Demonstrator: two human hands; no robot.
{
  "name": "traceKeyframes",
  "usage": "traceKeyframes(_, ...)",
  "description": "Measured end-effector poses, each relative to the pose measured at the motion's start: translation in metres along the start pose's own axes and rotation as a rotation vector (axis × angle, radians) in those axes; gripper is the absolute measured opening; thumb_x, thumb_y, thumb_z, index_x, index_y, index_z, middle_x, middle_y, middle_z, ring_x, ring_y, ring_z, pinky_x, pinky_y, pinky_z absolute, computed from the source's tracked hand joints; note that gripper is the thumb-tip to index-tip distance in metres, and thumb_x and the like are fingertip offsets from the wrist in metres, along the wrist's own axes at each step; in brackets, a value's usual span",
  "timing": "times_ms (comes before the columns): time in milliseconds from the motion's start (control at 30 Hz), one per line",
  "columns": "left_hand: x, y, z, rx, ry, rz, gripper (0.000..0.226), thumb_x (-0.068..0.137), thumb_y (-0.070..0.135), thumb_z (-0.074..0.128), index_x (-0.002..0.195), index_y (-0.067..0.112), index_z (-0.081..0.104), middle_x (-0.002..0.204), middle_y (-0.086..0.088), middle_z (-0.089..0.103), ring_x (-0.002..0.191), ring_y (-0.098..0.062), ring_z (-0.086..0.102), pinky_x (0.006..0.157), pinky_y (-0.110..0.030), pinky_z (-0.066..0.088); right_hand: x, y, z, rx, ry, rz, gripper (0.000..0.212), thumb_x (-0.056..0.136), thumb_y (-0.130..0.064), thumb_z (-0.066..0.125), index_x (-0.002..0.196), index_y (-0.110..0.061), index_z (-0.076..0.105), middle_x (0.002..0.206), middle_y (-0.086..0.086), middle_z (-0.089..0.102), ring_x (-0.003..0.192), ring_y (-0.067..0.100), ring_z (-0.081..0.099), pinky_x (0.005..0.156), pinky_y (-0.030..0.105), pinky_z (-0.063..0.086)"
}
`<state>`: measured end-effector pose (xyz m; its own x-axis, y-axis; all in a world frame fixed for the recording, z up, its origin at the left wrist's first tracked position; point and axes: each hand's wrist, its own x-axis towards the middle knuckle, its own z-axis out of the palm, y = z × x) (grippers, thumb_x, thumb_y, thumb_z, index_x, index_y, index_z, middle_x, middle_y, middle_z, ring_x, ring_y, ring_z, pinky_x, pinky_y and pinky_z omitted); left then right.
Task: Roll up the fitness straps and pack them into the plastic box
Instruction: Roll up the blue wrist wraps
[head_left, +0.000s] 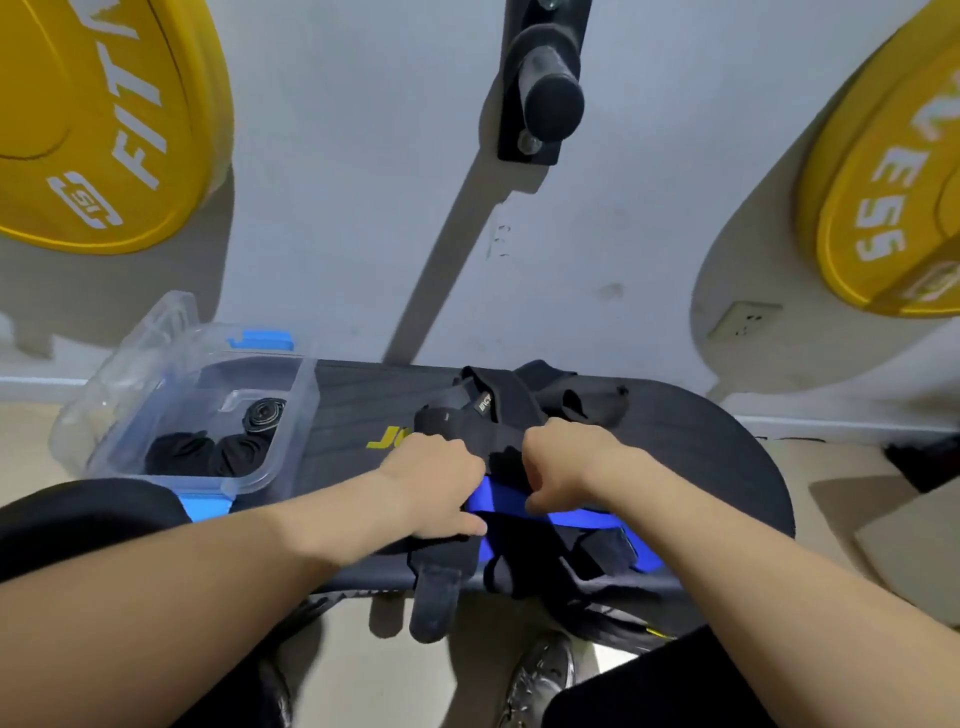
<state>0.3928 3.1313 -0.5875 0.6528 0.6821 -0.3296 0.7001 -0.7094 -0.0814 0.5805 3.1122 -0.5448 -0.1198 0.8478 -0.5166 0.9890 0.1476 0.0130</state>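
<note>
Head view, the only one: both hands are down on a blue-and-black strap (519, 501) lying across the middle of a dark oval step board (727, 447). Left hand (436, 480) is curled with fingers together, pressing or pinching the strap's left part. Right hand (563, 467) is fisted, fingers closed on the black webbing just above the blue band. Whether each has a true pinch or is only pressing, I can't tell; fingertips are hidden underneath.

Step in hand, my read: starting the roll on this strap. No finished coil under the hands. A black tail (436, 597) hangs off the board's near edge, so most of the length is unrolled.

More loose black straps (498, 405) are piled behind the hands. The clear plastic box (291, 415) sits on the board's left end, open, lid (140, 343) tilted up behind it, blue latches showing. One rolled strap (265, 413) plus some dark bundles are already inside. Task is partway done.

Next move likely needs: tension held on the webbing, roll turned tight over the blue band, hanging tail fed in so it doesn't snag the edge.

Room: white wall, two yellow weight plates (104, 119) hung on it, empty black wall peg (545, 93) between them, wall socket (745, 319) low right. Beige floor; a shoe (540, 680) shows below the board.
</note>
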Motion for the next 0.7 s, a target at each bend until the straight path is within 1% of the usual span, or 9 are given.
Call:
traceKeyframes(67,0.004,0.014,0.013,0.076,-0.008,0.01,0.06,0.096,0.075,0.055,0.08,0.018,0.047,0.075,0.0,0.05,0.065,-0.028,0.054,0.056,-0.034,0.035,0.002,0.001,0.005,0.005,0.018,0.0,0.012,0.088,-0.024,0.074,0.092,-0.017,0.064,0.086,0.0,0.064,0.079,0.026,0.064,0.061,0.031,0.046)
traceKeyframes(100,0.007,0.019,0.019,0.108,-0.019,0.009,0.056,0.099,0.07,0.054,0.081,0.017,0.048,0.081,-0.002,0.057,0.068,-0.029,0.059,0.058,-0.035,0.037,0.003,0.003,0.006,0.018,0.022,-0.003,0.012,0.089,-0.018,0.071,0.099,-0.014,0.066,0.094,0.004,0.067,0.081,0.028,0.065,0.062,0.032,0.047)
traceKeyframes(200,0.017,0.026,0.027,0.175,0.014,-0.029,0.036,0.109,0.04,0.054,0.082,0.018,0.045,0.091,-0.003,0.064,0.074,-0.03,0.064,0.06,-0.038,0.041,0.006,0.007,0.005,0.062,0.005,-0.026,0.036,0.091,-0.012,0.068,0.124,-0.011,0.055,0.12,0.011,0.062,0.097,0.034,0.068,0.078,0.041,0.059)
traceKeyframes(267,0.021,0.027,0.023,0.187,0.066,-0.063,0.032,0.108,0.026,0.052,0.078,0.019,0.042,0.089,-0.003,0.065,0.07,-0.028,0.06,0.058,-0.037,0.038,0.006,0.008,0.002,0.095,-0.002,-0.064,0.059,0.09,-0.017,0.075,0.139,-0.02,0.04,0.128,0.01,0.047,0.096,0.036,0.067,0.085,0.048,0.061)
traceKeyframes(333,0.022,0.024,0.014,0.172,0.121,-0.097,0.019,0.105,0.02,0.052,0.087,0.019,0.053,0.095,-0.004,0.069,0.078,-0.029,0.068,0.058,-0.037,0.037,0.007,0.009,-0.001,0.138,-0.019,-0.121,0.078,0.087,-0.02,0.08,0.146,-0.033,0.031,0.131,0.009,0.036,0.091,0.038,0.067,0.086,0.051,0.061)
traceKeyframes(467,0.017,0.013,-0.009,0.066,0.185,-0.189,0.017,0.106,0.02,0.05,0.112,0.013,0.065,0.107,-0.01,0.069,0.095,-0.034,0.072,0.063,-0.039,0.04,0.014,0.009,-0.006,0.165,-0.028,-0.148,0.094,0.084,-0.029,0.085,0.152,-0.05,0.023,0.134,0.008,0.031,0.097,0.039,0.063,0.092,0.053,0.06)
traceKeyframes(533,0.012,0.006,-0.025,-0.107,0.225,-0.218,0.017,0.107,0.024,0.047,0.105,0.014,0.06,0.104,-0.014,0.065,0.093,-0.038,0.066,0.067,-0.039,0.039,0.019,0.011,-0.013,0.205,-0.03,-0.119,0.1,0.083,-0.032,0.086,0.156,-0.052,0.021,0.135,0.009,0.035,0.101,0.04,0.062,0.096,0.053,0.058)
traceKeyframes(633,0.001,-0.006,-0.051,-0.376,0.327,-0.291,0.024,0.102,0.03,0.045,0.084,0.015,0.05,0.081,-0.007,0.053,0.077,-0.036,0.053,0.066,-0.039,0.037,0.023,0.015,-0.027,0.256,-0.003,-0.074,0.121,0.069,-0.045,0.093,0.158,-0.051,0.011,0.133,0.01,0.04,0.11,0.041,0.063,0.099,0.055,0.057)
traceKeyframes(700,-0.007,-0.015,-0.063,-0.486,0.414,-0.328,0.031,0.097,0.035,0.042,0.075,0.016,0.053,0.076,-0.008,0.058,0.077,-0.04,0.057,0.065,-0.042,0.044,0.021,0.017,-0.036,0.285,0.013,-0.032,0.118,0.069,-0.052,0.087,0.159,-0.047,0.011,0.135,0.009,0.04,0.114,0.04,0.061,0.098,0.054,0.057)
